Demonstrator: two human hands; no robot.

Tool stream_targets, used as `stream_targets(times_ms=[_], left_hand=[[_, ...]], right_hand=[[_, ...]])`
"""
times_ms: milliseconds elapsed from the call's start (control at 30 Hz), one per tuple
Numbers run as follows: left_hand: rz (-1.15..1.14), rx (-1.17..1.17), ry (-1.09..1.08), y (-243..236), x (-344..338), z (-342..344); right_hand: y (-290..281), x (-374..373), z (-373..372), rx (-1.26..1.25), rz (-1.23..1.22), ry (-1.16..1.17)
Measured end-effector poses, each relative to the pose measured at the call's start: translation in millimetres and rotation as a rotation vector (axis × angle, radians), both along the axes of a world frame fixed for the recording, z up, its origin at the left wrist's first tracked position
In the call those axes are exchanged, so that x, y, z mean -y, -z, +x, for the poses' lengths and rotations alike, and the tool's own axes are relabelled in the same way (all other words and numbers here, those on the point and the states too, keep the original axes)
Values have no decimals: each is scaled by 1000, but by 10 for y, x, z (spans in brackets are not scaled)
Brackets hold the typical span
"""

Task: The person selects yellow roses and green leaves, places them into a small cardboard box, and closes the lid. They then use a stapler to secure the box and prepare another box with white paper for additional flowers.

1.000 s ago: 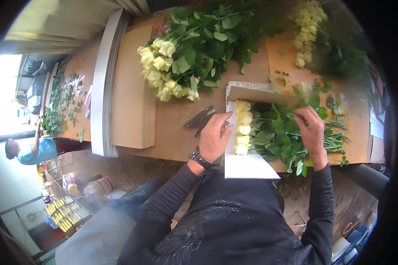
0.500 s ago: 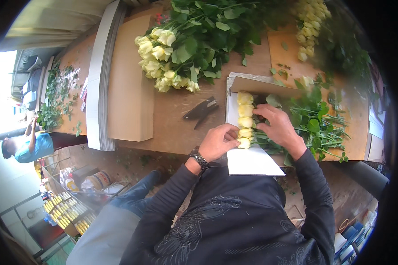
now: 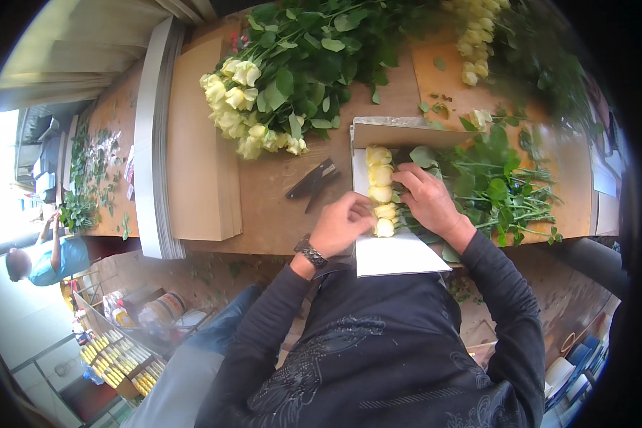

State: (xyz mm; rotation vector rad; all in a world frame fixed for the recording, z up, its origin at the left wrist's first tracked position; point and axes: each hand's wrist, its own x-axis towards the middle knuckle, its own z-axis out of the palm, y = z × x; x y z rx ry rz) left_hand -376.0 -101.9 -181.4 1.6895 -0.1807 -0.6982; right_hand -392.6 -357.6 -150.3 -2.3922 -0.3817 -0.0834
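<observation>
Flanking the yellow rose row (image 3: 380, 194) on white cardboard (image 3: 401, 257), its long axis running away from me, I have my left hand (image 3: 339, 225) by its near end, my right hand (image 3: 433, 201) farther along, grasping or not I cannot tell.

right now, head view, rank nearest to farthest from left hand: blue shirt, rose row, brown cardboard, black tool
1. rose row: immediately right
2. black tool: upper left
3. brown cardboard: left
4. blue shirt: far left
</observation>
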Motion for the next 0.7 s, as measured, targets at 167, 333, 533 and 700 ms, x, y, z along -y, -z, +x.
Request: stream_targets(times_ms=[167,333,533,700], left_hand=[[-122,17,-239,-66,-37,151],[-48,132,-225,-105,74,301],[-53,-37,-148,-144,110,228],[79,134,-88,-60,239,183]], right_hand=[[-8,21,-8,-24,9,-15],[-128,-31,8,5,-64,-18],[-324,31,-195,29,-51,-13],[-137,-66,-273,-185,2,-2]])
